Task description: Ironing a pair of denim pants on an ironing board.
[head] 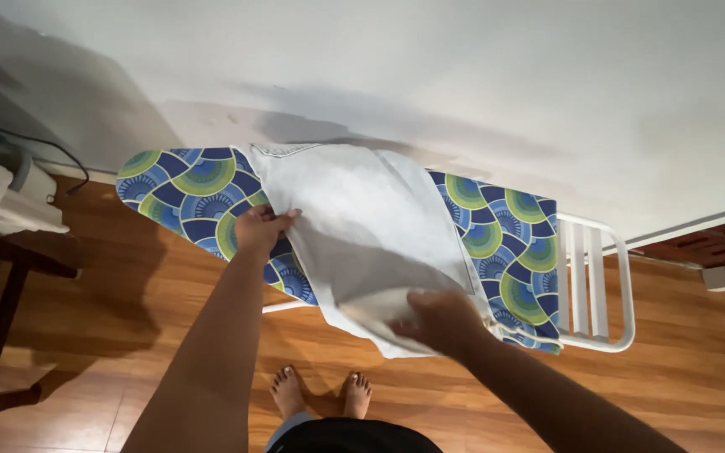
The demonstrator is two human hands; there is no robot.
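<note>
A light grey garment (354,218) lies across an ironing board (195,189) with a blue and green fan-patterned cover. My left hand (260,228) grips the garment's left edge over the board. Near the board's front edge, my right hand (442,319) holds the garment's lower part, which hangs slightly off the board. Part of the cloth is folded over itself between my hands.
A white metal iron rest (593,281) sticks out at the board's right end. A white wall (463,75) rises behind. At the left stands a dark wooden table (2,277) with white items and cables. My bare feet (320,393) stand on the wooden floor (127,294).
</note>
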